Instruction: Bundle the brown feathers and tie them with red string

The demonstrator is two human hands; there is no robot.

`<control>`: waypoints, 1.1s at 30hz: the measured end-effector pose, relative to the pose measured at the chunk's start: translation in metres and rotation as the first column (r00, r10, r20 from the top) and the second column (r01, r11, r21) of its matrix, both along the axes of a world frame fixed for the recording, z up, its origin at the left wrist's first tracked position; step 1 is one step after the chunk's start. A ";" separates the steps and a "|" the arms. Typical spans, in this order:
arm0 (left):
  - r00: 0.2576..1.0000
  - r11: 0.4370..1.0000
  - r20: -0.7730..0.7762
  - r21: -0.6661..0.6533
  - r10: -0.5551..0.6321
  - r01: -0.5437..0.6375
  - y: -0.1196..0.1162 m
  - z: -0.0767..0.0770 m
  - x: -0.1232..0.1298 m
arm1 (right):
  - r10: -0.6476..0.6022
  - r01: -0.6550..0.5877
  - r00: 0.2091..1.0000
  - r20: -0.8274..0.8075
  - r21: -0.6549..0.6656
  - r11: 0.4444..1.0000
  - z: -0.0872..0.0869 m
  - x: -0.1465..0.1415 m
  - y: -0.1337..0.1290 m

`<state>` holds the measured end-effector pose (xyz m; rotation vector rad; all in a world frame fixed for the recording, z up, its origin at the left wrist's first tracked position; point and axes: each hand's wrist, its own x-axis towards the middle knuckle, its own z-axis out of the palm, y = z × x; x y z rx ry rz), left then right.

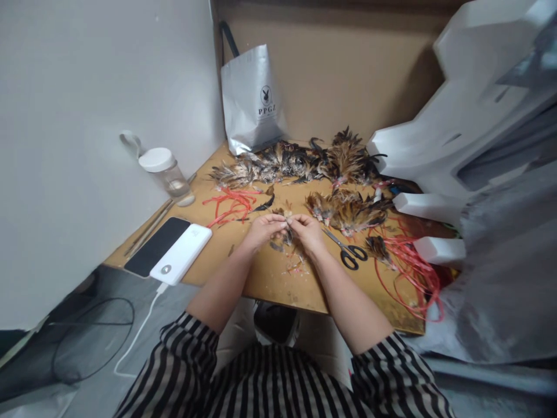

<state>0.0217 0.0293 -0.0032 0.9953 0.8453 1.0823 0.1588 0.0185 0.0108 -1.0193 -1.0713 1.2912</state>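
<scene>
My left hand (266, 228) and my right hand (305, 231) meet over the middle of the table, fingertips pinched together. Between them they grip a small bunch of brown feathers (287, 237), partly covered by the fingers. Just right of my right hand lies a pair of scissors with black handles (349, 255), blades slightly apart. Beyond it spreads a pile of brown feathers (348, 210). Red plastic strips (232, 204) lie left of my left hand, near a dark curled feather (266, 202). Small scraps (297, 268) are scattered below my hands.
A long heap of feathers (287, 162) lines the back, before a silver bag (252, 98). At left are a phone (159, 244), a white power bank with cable (183, 255) and a clear jar (167, 174). More red strips (413, 270) and white foam pieces (439, 251) crowd the right.
</scene>
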 end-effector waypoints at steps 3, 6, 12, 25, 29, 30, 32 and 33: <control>1.000 0.999 -0.017 0.031 0.022 -0.022 0.002 -0.002 0.000 | 0.011 -0.011 0.999 0.030 -0.007 1.000 -0.001 0.001 0.000; 0.997 0.994 -0.048 0.097 0.058 -0.053 0.002 -0.003 -0.001 | 0.047 -0.046 0.999 0.014 -0.062 0.997 -0.001 0.003 0.001; 0.988 0.989 -0.141 0.138 0.065 -0.045 -0.003 0.004 0.002 | 0.090 -0.099 0.992 -0.091 -0.098 0.990 -0.001 0.007 0.002; 0.987 0.993 -0.158 0.119 0.020 -0.001 -0.003 0.006 -0.004 | 0.059 -0.073 0.987 -0.150 -0.092 0.993 0.004 0.006 0.002; 0.981 0.991 -0.192 0.127 -0.013 0.038 -0.005 0.007 -0.003 | 0.032 -0.046 0.991 -0.133 -0.103 0.994 0.007 0.004 0.000; 0.981 0.991 -0.195 0.126 -0.008 0.033 -0.005 0.007 -0.003 | 0.024 -0.036 0.992 -0.122 -0.100 0.994 0.007 0.003 0.000; 0.978 0.992 -0.208 0.125 0.012 0.014 -0.005 0.006 -0.002 | 0.007 -0.014 0.996 -0.090 -0.078 0.997 0.007 0.002 -0.001; 0.976 0.992 -0.216 0.124 0.023 0.004 -0.005 0.006 -0.002 | 0.002 -0.006 0.998 -0.070 -0.062 0.998 0.006 0.001 -0.001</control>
